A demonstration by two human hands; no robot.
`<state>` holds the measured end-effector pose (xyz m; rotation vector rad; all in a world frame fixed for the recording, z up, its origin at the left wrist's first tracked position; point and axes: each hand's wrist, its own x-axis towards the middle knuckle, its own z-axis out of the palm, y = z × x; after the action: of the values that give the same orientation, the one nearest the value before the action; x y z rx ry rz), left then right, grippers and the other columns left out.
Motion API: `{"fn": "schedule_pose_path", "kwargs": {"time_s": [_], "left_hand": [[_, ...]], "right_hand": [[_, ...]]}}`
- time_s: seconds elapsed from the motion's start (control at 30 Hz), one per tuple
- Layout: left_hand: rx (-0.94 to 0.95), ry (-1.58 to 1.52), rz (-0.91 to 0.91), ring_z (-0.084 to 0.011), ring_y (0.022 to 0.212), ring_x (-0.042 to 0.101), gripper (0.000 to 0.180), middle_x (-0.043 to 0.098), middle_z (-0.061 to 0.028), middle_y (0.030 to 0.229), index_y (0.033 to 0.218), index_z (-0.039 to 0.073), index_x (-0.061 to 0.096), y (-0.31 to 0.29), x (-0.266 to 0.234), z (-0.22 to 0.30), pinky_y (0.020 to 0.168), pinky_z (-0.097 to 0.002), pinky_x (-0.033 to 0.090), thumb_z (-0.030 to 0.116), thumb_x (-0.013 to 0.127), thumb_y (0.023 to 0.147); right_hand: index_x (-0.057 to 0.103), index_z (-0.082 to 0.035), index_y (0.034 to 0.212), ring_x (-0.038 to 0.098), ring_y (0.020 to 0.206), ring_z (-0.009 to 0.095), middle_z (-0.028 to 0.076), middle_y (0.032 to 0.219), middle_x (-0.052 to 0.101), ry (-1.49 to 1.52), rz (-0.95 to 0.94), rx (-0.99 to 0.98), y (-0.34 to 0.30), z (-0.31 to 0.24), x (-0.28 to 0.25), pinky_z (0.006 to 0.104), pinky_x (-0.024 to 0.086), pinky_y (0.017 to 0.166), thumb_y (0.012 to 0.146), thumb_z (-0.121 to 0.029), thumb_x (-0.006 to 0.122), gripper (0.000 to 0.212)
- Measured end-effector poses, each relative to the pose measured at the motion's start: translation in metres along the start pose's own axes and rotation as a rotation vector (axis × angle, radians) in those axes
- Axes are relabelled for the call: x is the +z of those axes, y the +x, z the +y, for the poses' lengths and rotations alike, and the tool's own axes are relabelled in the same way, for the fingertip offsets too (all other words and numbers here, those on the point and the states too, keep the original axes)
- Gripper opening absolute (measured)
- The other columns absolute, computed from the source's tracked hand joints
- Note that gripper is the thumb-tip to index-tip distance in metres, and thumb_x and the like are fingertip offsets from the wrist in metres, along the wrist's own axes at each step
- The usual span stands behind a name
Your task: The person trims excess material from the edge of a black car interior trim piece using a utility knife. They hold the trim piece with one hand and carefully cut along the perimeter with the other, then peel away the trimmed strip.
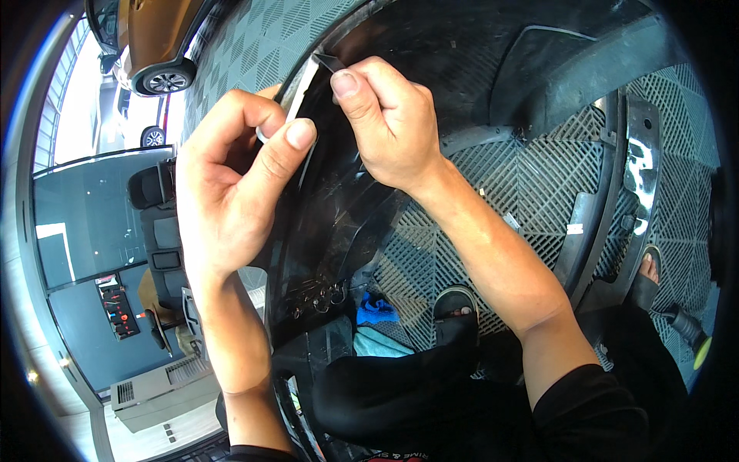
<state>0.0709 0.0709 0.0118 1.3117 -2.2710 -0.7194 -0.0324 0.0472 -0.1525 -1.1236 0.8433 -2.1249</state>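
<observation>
Both bare forearms are reaching upward; the left hand [231, 162] is pinching thumb to forefinger, the right hand [389, 119] seemingly doing likewise, knuckles outward.

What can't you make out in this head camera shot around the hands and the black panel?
- Strip under the left hand: the fingers cover its lower end.
- What the right hand pinches: the fingertips hide it.
- Black panel: its top is cut off by the picture's edge.
- Small metal rings: too small to identify.
</observation>
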Motion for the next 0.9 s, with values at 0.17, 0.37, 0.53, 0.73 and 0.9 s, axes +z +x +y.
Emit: {"fn": "schedule_pose_path", "kwargs": {"time_s": [0.17, 0.37, 0.53, 0.73, 0.9], "left_hand": [[0.007, -0.011, 0.025, -0.0025, 0.072, 0.046, 0.02, 0.056, 0.005, 0.082, 0.087, 0.003, 0.059, -0.001, 0.0, -0.004, 0.065, -0.0191, 0.036, 0.011, 0.076, 0.093], [-0.014, -0.02, 0.061, -0.0016, 0.071, 0.046, 0.02, 0.055, 0.0053, 0.08, 0.086, 0.003, 0.059, -0.002, 0.004, -0.002, 0.063, -0.0189, 0.035, 0.011, 0.076, 0.093], [0.007, -0.034, 0.065, -0.0013, 0.07, 0.046, 0.02, 0.055, 0.0057, 0.08, 0.085, 0.003, 0.059, -0.001, 0.003, -0.005, 0.063, -0.0187, 0.036, 0.01, 0.076, 0.093], [-0.022, -0.017, 0.06, -0.0011, 0.073, 0.048, 0.02, 0.056, 0.0052, 0.08, 0.085, 0.003, 0.06, -0.002, 0.002, -0.005, 0.067, -0.0186, 0.039, 0.01, 0.077, 0.092], [0.03, 0.001, 0.068, -0.0016, 0.074, 0.05, 0.02, 0.057, 0.0051, 0.079, 0.085, 0.003, 0.06, -0.001, 0.001, -0.008, 0.069, -0.0193, 0.041, 0.01, 0.077, 0.091]], "right_hand": [[0.066, -0.004, 0.089, 0.065, 0.058, 0.019, 0.009, 0.065, 0.063, -0.01, 0.038, -0.022, -0.002, 0.003, 0.004, 0.0285, 0.048, 0.052, 0.103, -0.027, 0.063, 0.027], [0.066, -0.004, 0.089, 0.063, 0.055, 0.017, 0.008, 0.063, 0.062, 0.053, 0.047, 0.032, -0.004, 0.005, 0.007, 0.0273, 0.046, 0.05, 0.103, -0.027, 0.063, 0.028], [0.066, -0.004, 0.088, 0.062, 0.054, 0.016, 0.008, 0.063, 0.062, 0.011, 0.084, -0.007, -0.003, 0.004, 0.01, 0.0273, 0.046, 0.05, 0.103, -0.027, 0.063, 0.028], [0.066, -0.003, 0.086, 0.062, 0.053, 0.018, 0.01, 0.062, 0.062, -0.033, 0.074, 0.054, -0.002, -0.004, 0.008, 0.0285, 0.046, 0.049, 0.102, -0.026, 0.065, 0.028], [0.065, -0.002, 0.081, 0.061, 0.051, 0.023, 0.013, 0.06, 0.059, -0.098, 0.042, 0.047, 0.004, -0.01, 0.001, 0.031, 0.045, 0.048, 0.1, -0.023, 0.067, 0.029]]}}
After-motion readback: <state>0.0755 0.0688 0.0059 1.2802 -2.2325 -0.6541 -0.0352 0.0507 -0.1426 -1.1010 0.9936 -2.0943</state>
